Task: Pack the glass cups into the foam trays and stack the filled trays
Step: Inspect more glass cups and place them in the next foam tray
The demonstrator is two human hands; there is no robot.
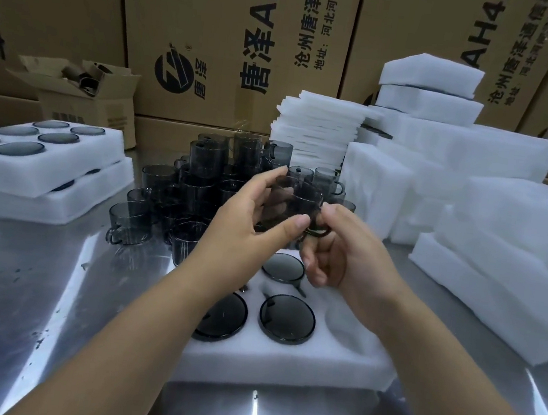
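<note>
A smoky grey glass cup [296, 198] is held in the air above a white foam tray [285, 357] on the steel table. My left hand [250, 218] grips the cup's body, thumb across its front. My right hand [339, 253] pinches the cup's handle at the lower right. The tray holds three upturned cups [286, 317] in its round holes; my left arm hides part of the tray. Behind my hands stands a pile of several loose grey cups [178, 192], some stacked.
Two filled foam trays [38, 175] are stacked at the left. Stacks of foam sheets [316, 133] and foam trays [504, 235] fill the right. Large cardboard boxes [238, 37] wall the back, with a small open carton [89, 98] at back left.
</note>
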